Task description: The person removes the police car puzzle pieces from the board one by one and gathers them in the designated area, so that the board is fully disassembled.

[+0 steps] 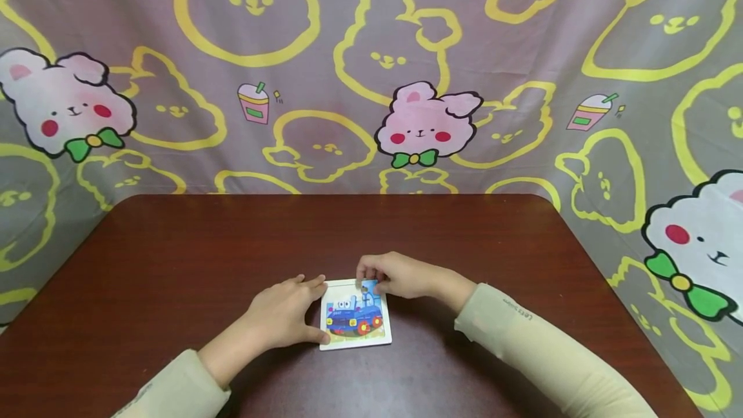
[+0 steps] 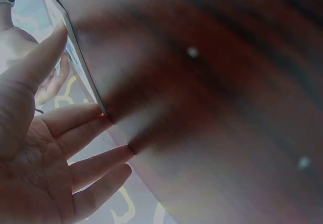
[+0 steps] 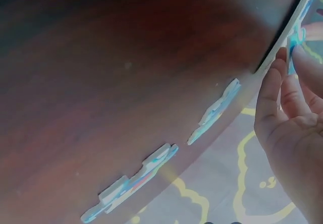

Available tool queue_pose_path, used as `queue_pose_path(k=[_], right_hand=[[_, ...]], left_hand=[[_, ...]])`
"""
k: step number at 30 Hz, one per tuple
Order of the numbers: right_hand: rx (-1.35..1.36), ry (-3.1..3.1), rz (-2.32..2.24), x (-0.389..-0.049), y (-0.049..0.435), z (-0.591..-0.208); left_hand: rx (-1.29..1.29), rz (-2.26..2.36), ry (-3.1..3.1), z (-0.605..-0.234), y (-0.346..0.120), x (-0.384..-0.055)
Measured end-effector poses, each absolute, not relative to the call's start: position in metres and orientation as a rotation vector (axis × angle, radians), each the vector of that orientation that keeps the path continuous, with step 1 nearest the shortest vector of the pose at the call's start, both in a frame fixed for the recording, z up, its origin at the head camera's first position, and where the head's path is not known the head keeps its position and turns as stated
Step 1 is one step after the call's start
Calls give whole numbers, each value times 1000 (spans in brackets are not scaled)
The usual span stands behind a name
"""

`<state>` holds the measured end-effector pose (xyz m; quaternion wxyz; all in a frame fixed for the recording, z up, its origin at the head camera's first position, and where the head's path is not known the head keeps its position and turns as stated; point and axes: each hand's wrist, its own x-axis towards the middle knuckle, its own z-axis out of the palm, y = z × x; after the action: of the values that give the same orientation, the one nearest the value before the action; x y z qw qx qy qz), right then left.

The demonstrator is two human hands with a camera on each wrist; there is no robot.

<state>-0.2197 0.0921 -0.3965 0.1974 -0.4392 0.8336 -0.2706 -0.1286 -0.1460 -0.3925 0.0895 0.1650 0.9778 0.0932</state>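
A jigsaw puzzle in a white frame lies flat on the table, its picture a blue cartoon car with red-and-yellow wheels. My left hand rests along the frame's left side, thumb at the lower left corner and index finger at the upper left. In the left wrist view its fingers are spread and fairly straight. With thumb and fingers, my right hand pinches a small blue puzzle piece at the frame's upper right corner. The fingers partly cover that piece.
Two more puzzle pieces, one longer and one shorter, lie on the table in the right wrist view; I cannot make them out in the head view. The dark brown table meets a patterned curtain behind and at the sides.
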Motion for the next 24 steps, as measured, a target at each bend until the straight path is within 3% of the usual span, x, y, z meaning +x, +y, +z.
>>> queue_pose_path(k=[24], right_hand=[[-1112, 2379, -892, -224, 131, -384]], left_hand=[[506, 278, 2933, -394, -146, -126]])
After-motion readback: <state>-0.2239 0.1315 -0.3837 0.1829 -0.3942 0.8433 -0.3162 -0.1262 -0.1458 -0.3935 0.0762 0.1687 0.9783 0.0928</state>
